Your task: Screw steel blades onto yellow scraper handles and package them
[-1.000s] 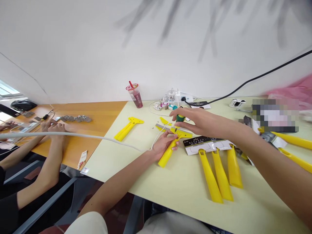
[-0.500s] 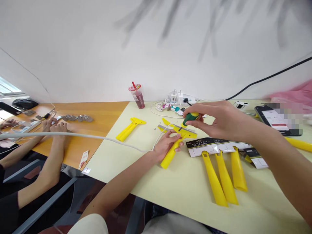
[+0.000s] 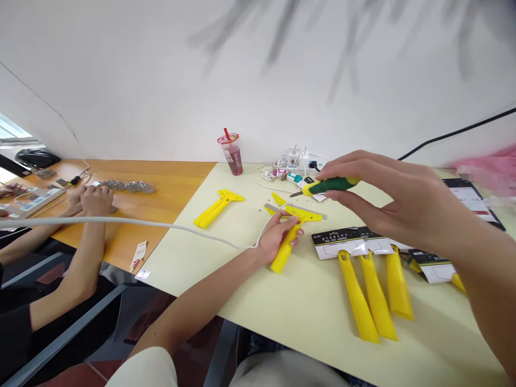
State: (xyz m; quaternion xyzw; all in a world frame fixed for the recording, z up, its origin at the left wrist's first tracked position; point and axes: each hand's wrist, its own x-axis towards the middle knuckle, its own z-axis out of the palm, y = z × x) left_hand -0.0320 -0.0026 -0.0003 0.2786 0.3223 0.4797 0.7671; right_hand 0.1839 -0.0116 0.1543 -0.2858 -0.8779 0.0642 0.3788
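My left hand point(image 3: 278, 235) is closed around a yellow scraper point(image 3: 285, 251) near its head, where a metal blade edge shows. In my right hand point(image 3: 374, 185) is a screwdriver point(image 3: 328, 186) with a green and yellow handle. The screwdriver lies nearly level, its tip pointing left, above the scraper head and apart from it. Just behind the held scraper lies a loose yellow piece point(image 3: 279, 199). A second yellow scraper point(image 3: 217, 208) rests on the table to the left.
Several yellow handles point(image 3: 357, 301) under black-and-white cards point(image 3: 337, 243) lie at right. A drink cup point(image 3: 233, 156) and a power strip point(image 3: 318, 161) stand by the wall. A white cable point(image 3: 201, 235) crosses the left side. At the wooden table point(image 3: 177, 185), another person's hands point(image 3: 97, 200) are at work.
My right hand has lifted the screwdriver off the scraper head and tilted it from steep to nearly level, moving right. My left hand still holds the scraper. The view has shifted slightly.
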